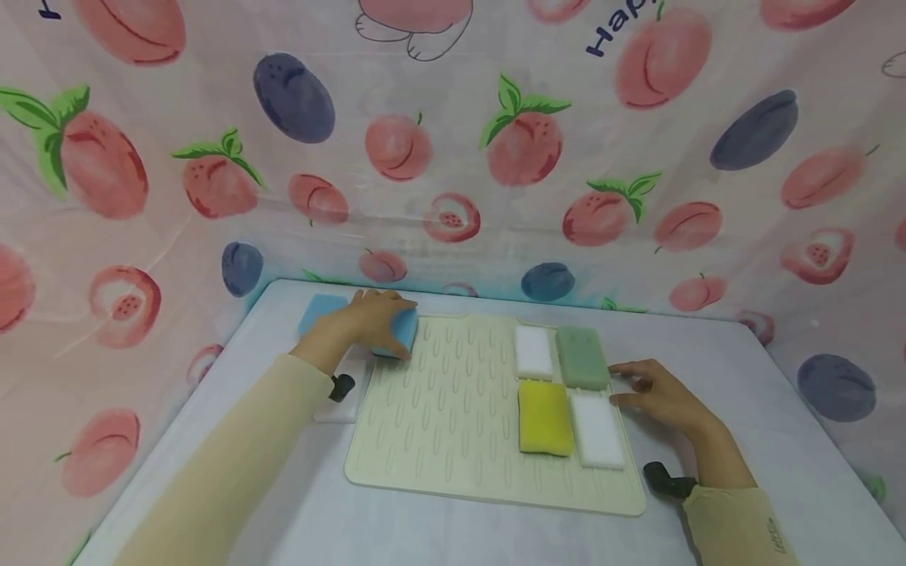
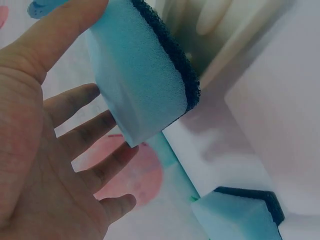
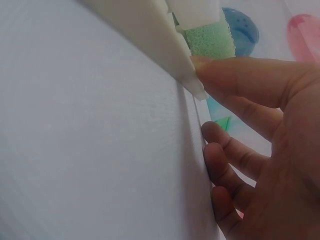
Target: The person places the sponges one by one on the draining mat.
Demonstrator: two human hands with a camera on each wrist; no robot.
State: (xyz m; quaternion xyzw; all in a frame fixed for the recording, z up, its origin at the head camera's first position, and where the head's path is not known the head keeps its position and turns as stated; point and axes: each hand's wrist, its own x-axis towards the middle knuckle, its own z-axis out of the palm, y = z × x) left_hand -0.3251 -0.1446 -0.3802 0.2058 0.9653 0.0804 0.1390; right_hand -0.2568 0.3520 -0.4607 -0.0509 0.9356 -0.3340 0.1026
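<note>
My left hand (image 1: 371,318) grips a blue sponge (image 1: 403,330) at the far left corner of a cream ridged drying mat (image 1: 453,409). In the left wrist view, the thumb lies along one side of this sponge (image 2: 140,75) and the fingertips meet its other side; a dark scouring layer faces away from the palm. My right hand (image 1: 661,397) is at the mat's right edge, beside a green sponge (image 1: 583,358) and a white sponge (image 1: 598,430). In the right wrist view, its thumb (image 3: 240,77) touches the mat's edge, and the other fingers are loosely bent.
A second blue sponge (image 1: 322,308) lies left of the mat, and a white block (image 1: 343,405) is partly hidden under my left wrist. Another white sponge (image 1: 533,352) and a yellow sponge (image 1: 545,418) lie on the mat's right half. A fruit-print curtain (image 1: 453,141) rises behind the white table (image 1: 297,487).
</note>
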